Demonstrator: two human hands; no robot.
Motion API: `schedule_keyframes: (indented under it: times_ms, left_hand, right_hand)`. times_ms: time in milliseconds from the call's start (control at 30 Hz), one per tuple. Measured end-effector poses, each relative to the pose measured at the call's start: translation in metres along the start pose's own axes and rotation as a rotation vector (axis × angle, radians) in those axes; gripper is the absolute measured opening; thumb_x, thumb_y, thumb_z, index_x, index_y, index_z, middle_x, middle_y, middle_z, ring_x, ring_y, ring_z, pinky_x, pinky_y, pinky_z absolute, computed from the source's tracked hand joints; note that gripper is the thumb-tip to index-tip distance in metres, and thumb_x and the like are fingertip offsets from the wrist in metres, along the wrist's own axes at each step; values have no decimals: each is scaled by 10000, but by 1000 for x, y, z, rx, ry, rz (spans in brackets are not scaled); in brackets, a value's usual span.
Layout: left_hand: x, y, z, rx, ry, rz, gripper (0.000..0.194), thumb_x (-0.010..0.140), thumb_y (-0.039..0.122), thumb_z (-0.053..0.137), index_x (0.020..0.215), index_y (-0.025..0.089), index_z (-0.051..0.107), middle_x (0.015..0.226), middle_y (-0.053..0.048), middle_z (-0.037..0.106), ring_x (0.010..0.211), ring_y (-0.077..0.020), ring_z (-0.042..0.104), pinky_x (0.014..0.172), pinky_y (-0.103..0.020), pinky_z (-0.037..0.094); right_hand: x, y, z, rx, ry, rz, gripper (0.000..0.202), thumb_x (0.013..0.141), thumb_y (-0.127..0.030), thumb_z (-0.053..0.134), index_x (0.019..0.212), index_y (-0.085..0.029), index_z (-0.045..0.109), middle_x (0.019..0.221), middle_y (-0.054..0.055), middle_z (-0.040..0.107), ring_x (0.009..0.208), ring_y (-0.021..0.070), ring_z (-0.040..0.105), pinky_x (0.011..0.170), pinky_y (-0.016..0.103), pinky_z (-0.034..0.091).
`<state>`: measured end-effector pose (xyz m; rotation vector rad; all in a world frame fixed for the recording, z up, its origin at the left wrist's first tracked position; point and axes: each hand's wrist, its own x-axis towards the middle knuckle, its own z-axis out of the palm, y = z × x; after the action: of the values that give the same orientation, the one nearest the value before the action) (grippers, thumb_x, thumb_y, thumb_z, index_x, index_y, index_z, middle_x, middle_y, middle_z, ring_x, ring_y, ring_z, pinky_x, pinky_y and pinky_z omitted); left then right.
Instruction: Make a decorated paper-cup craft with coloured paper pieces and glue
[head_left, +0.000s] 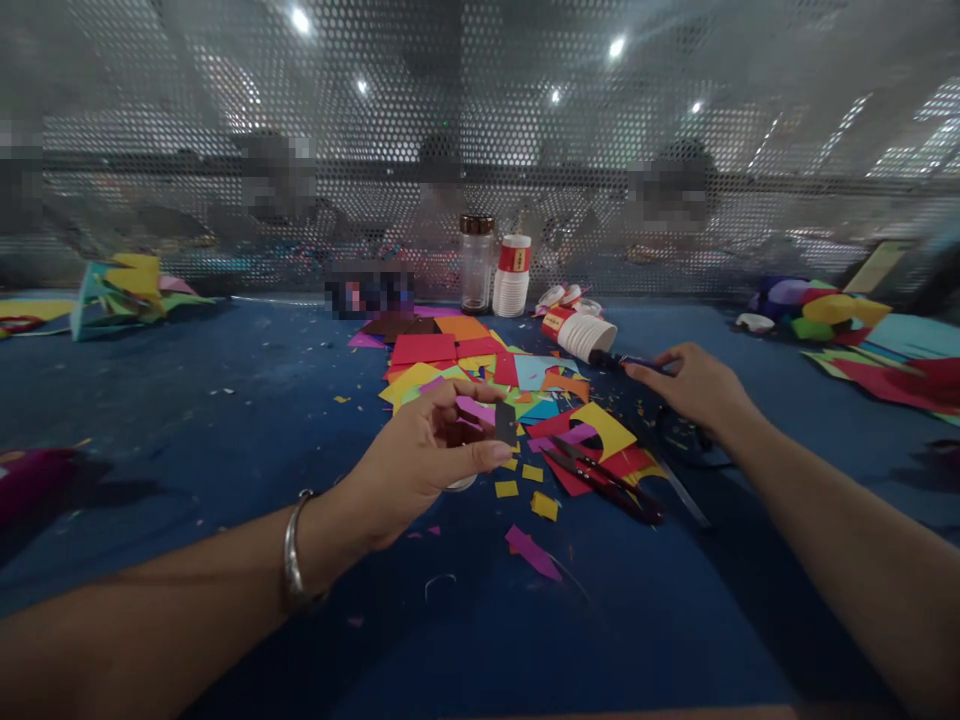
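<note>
My left hand [431, 440], with a silver bracelet at the wrist, pinches a small dark piece of paper [506, 424] between thumb and fingers above the table. Partly hidden below it is a pale round edge [461, 484]. Over at the right, my right hand [694, 385] grips a dark blue tool [626, 361] with a black tip, which looks like a glue gun. Its tip is close to a stack of white paper cups [585, 334] lying on its side. Scissors [604, 480] lie between my hands on cut coloured paper [604, 430].
Behind the paper stand a clear jar [476, 265] with a brown lid and an upright cup stack [511, 280]. A dark cable [679, 440] loops below my right hand. Paper piles lie far left and right [911, 365]. A perforated screen [420, 120] closes off the back.
</note>
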<state>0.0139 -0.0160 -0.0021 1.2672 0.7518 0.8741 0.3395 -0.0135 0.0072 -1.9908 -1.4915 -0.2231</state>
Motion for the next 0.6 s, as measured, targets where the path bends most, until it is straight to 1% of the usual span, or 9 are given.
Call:
schedule_keyframes:
  times_ms: [100,167,200,233,267,333,400,500,600]
  left_hand:
    - [0,1,0,28,2,6,421,659,216,851,1028,217,650,822,20,605,660,-96,542,607,-234,437]
    - [-1,2,1,37,-26,17,364,656,202,842,973,213,663,886,5,628,703,-103,558,631,-237,449]
    - [-1,3,1,36,-55,15,335,658,187,834,949,212,670,908,-3,641,733,-111,574,658,-243,460]
    - [-2,3,1,29,-92,6,313,661,172,824,934,211,675,921,-10,653,769,-123,592,695,-252,473]
    - [-3,4,1,15,-129,-9,302,663,157,815,925,212,677,922,-15,664,803,-136,608,732,-264,482]
    - [-4,5,2,-20,-189,-58,307,668,139,802,934,215,669,900,-19,672,847,-159,630,780,-284,486]
    - [-5,6,4,-59,-223,-108,321,671,132,799,945,213,653,885,-15,668,837,-156,631,782,-284,481]
    - [-4,8,6,-103,-282,-166,310,674,128,799,937,194,648,876,-7,650,808,-132,608,758,-253,468]
    - [-3,8,8,-109,-344,-209,263,676,141,802,887,174,648,867,-8,621,836,-135,593,765,-240,461]
  right_hand:
    - [-3,-6,0,-5,66,-61,326,741,-528,693,692,-255,522,703,62,603,656,225,553,602,347,404]
    - [-6,-17,0,13,97,-109,298,751,-497,695,739,-232,560,802,94,631,753,252,572,680,383,426]
    - [-9,-25,-1,38,90,-136,276,764,-475,687,769,-220,584,832,91,644,757,243,578,704,386,437]
    - [-14,-35,-1,66,75,-157,256,790,-462,662,797,-211,608,833,74,652,720,219,583,695,371,448]
    - [-19,-45,-1,120,24,-190,253,830,-460,623,828,-208,630,836,57,664,701,199,594,680,347,460]
    - [-33,-66,-4,390,-219,-266,278,874,-467,601,883,-194,658,854,54,685,730,187,617,660,313,474]
    - [-47,-83,-8,506,-357,-357,275,889,-465,618,905,-198,677,874,38,687,753,168,613,680,292,475]
    - [-61,-97,-14,580,-462,-452,240,921,-437,608,911,-216,700,880,20,672,773,150,610,681,268,469]
    - [-67,-99,-17,652,-548,-478,222,937,-419,604,920,-223,707,885,20,664,775,142,607,687,256,480]
